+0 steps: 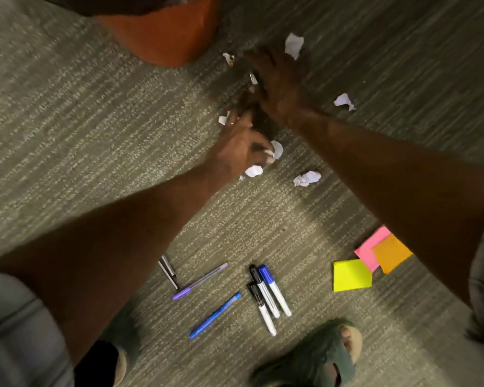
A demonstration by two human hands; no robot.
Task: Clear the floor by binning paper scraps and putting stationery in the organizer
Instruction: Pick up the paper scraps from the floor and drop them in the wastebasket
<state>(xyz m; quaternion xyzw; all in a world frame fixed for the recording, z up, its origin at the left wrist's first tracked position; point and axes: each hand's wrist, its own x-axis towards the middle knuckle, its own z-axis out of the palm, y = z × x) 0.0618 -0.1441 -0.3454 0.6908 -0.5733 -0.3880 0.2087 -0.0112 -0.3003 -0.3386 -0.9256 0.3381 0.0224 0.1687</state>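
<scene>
Both arms reach down over grey carpet strewn with white paper scraps. My left hand (242, 145) is low over the carpet, its fingertips pinched on a crumpled scrap (276, 150); another scrap (253, 171) lies just under the palm. My right hand (277, 88) stretches further out, fingers extended and blurred, with a small white scrap (253, 78) at its edge. Loose scraps lie nearby: one beyond the fingers (294, 45), one to the right (344, 101), one nearer me (307, 178). An orange bin (162, 34) stands at the top.
Close to my feet lie pens: a blue pen (215, 315), a purple pen (199, 281), a dark pen (168, 272) and three markers (267, 294). Yellow (351, 275), pink (370, 248) and orange (390, 254) sticky notes lie right. My sandalled foot (319, 356) is at the bottom.
</scene>
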